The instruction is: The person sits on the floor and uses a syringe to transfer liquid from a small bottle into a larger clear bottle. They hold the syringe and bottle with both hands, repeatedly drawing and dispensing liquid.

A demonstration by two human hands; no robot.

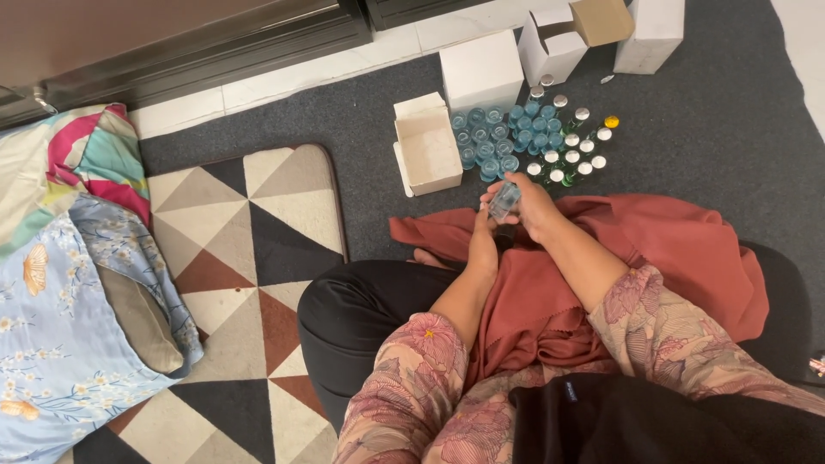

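Mid-handling: small clear bottle [504,200] held by both right hand [534,206] and left hand [483,242]; bottle cluster [533,142] at twelve o'clock. Needs steady grip.

small clear bottle [504,200] with bluish glass, tilted, cap end toward 1 o'clock, sitting just above the lap.

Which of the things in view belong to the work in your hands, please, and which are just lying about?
In use:
- small clear bottle, held by left hand and right hand
- cluster of blue bottles and white-capped bottles on the carpet
- open white box, and more white boxes behind

Lying about:
- patterned rug
- floral bedding
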